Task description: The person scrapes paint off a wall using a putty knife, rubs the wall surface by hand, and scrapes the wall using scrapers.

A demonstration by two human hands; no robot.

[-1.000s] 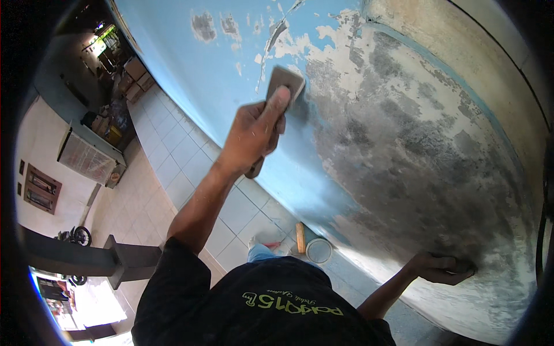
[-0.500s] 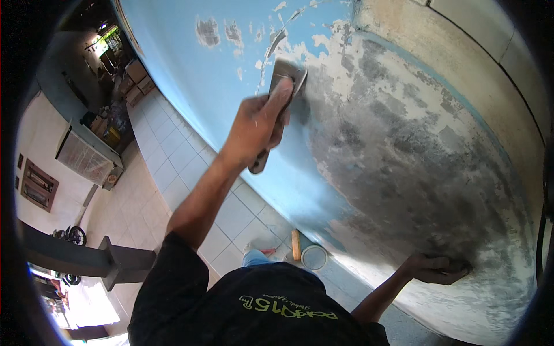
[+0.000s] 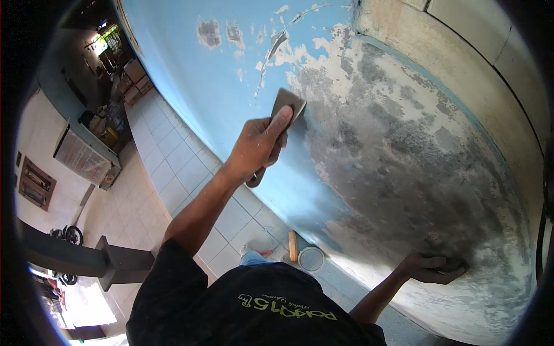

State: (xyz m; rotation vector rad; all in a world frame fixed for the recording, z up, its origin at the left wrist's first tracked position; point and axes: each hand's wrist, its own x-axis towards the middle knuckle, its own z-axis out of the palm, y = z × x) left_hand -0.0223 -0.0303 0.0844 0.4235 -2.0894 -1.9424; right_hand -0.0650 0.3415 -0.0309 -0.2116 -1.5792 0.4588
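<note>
My left hand (image 3: 258,145) is closed round the handle of a putty knife (image 3: 288,99), thumb pressed along its metal blade. The blade points up and its edge is beside the border where blue paint gives way to bare grey plaster on the wall (image 3: 392,155); whether it touches is hard to tell. Lower at the right, my right hand (image 3: 433,269) is against the grey patch, fingers curled round something dark that I cannot make out. A crack (image 3: 277,45) with peeling paint runs down the blue part above the knife.
On the tiled floor (image 3: 236,216) near my foot stand a round tub (image 3: 311,259) and a light wooden piece (image 3: 293,246). A dark post (image 3: 109,262) rises at the left. Further back are cardboard boxes (image 3: 135,72) and a motorbike wheel (image 3: 73,234). A pale ledge (image 3: 450,69) borders the wall's patch.
My left hand has moved down the wall with the putty knife, away from the crack. My right hand has stayed almost in place.
</note>
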